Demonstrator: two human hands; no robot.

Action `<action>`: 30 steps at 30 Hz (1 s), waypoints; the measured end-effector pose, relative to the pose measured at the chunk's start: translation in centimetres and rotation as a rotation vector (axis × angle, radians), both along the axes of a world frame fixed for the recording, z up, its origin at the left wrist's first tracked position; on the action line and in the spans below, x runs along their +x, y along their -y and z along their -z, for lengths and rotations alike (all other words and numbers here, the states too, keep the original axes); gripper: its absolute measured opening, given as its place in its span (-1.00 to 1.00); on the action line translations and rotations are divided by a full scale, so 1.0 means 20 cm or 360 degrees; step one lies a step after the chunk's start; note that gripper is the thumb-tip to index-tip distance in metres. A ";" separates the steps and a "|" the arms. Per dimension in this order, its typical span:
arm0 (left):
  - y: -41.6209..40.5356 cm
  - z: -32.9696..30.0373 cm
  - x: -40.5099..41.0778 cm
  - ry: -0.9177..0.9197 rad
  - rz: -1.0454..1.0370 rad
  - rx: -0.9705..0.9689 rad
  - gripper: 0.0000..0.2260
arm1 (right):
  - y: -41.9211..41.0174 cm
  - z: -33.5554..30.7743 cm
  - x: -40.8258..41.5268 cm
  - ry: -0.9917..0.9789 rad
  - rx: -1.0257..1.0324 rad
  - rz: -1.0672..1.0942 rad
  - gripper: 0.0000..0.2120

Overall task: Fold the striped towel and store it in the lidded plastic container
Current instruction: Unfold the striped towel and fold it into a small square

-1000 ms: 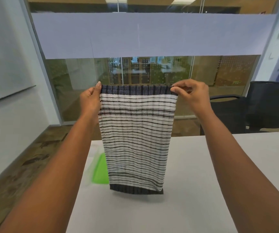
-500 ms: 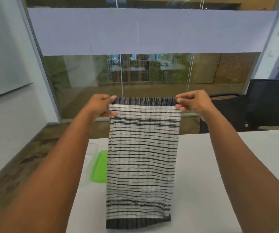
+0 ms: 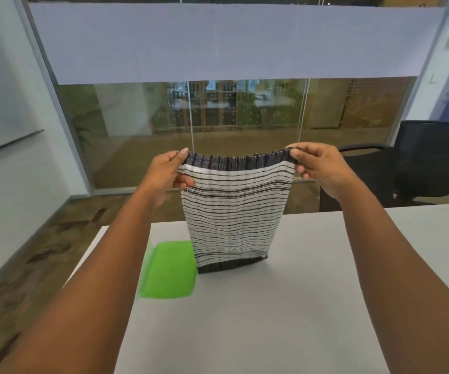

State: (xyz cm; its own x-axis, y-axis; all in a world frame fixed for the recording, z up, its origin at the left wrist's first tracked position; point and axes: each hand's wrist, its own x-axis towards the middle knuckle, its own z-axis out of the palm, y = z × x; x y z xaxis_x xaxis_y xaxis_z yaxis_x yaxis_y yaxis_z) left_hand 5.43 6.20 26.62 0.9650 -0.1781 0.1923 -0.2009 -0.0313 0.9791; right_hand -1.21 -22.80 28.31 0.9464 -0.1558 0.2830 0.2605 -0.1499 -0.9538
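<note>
1. Standing behind everything: a glass wall point(image 3: 245, 117) with a wide frosted band across its upper part, and a brown floor beyond it.
2. Filling the lower middle and right of the view: a white table point(image 3: 272, 319), with its left edge running toward the near left corner.
3. Placed behind the table at the far right: a black chair point(image 3: 431, 160), with one armrest pointing left.
4. Hanging upright above the table, between the two hands: the towel point(image 3: 234, 211), white with thin dark stripes and a dark band at top and at bottom. Looks doubled over, but hard to say for sure. Bottom band at or just above the table surface; contact cannot be told. Top edge sagging a little in the middle.
5. Lying flat on the table, just left of the towel's lower end: a green lid point(image 3: 168, 271), a bit blurred, its right side partly hidden behind the towel.
6. Showing only as a faint clear edge beside the lid and the left forearm: the container point(image 3: 150, 245); cannot tell more of it.
7. Pinching the top left corner of the towel between thumb and curled fingers: the left hand point(image 3: 168, 171).
8. Pinching the top right corner in the same way: the right hand point(image 3: 317, 166), fingers curled over the dark band.
</note>
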 end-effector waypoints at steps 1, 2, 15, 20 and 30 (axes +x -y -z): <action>0.00 -0.01 0.01 0.0009 -0.0015 -0.0034 -0.79 | 0.01 0.00 0.00 0.0016 0.0046 -0.0041 -0.86; 0.00 -0.02 0.02 0.0011 -0.0029 -0.0060 -0.79 | 0.01 0.00 0.00 0.0024 0.0052 -0.0057 -0.84; 0.08 -0.01 0.11 -0.0192 -0.0032 -0.0147 -0.73 | 0.01 0.10 0.15 0.0022 0.0126 0.0058 -0.78; 0.14 0.07 0.12 -0.0316 -0.0078 -0.0098 -0.64 | 0.02 0.22 0.22 0.0089 -0.0165 0.0332 -0.86; 0.10 0.07 0.10 0.0062 0.0061 -0.0097 -0.78 | 0.11 0.18 0.10 0.0310 0.0023 0.0182 -0.75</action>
